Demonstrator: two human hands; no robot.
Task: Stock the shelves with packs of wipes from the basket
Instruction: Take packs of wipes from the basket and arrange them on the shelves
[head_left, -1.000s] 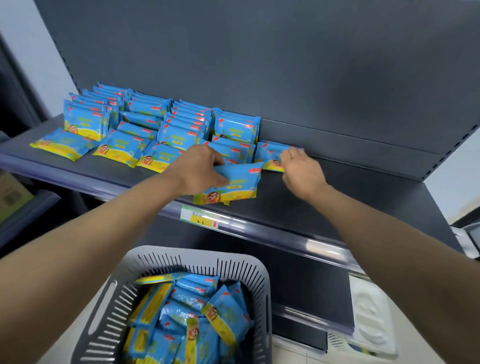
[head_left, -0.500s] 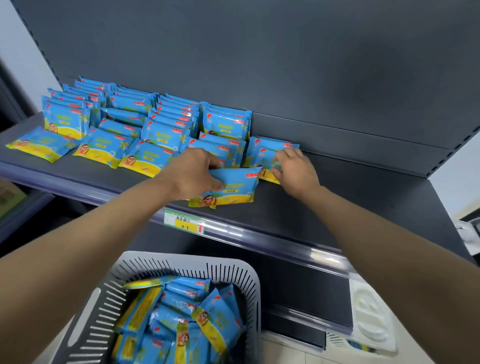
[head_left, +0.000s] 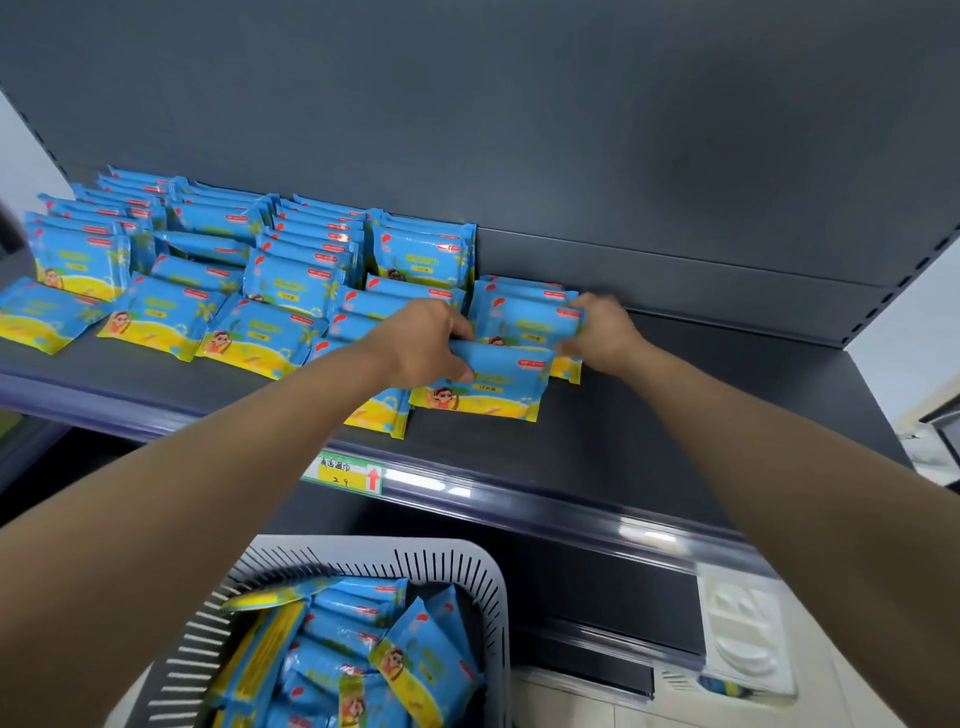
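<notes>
Several blue-and-yellow packs of wipes (head_left: 291, 280) fill the left half of the dark shelf (head_left: 675, 415), some upright, some lying flat. My left hand (head_left: 421, 343) grips one pack (head_left: 483, 387) by its top left edge and holds it tilted just in front of a short row of upright packs (head_left: 524, 317). My right hand (head_left: 602, 332) holds that row at its right edge, fingers over the top and thumb in front. Below, the grey slatted basket (head_left: 483, 566) holds several more packs (head_left: 363, 654).
The shelf's right half is bare up to the back panel (head_left: 571, 130). A green-and-yellow price tag (head_left: 345, 473) sits on the shelf's front rail. Low on the right lies a white plastic tray (head_left: 743, 634); a lower shelf edge (head_left: 597, 660) runs behind the basket.
My left hand has carried its pack right and back, up against the upright row. My right hand has shifted from resting on that row to gripping its right edge.
</notes>
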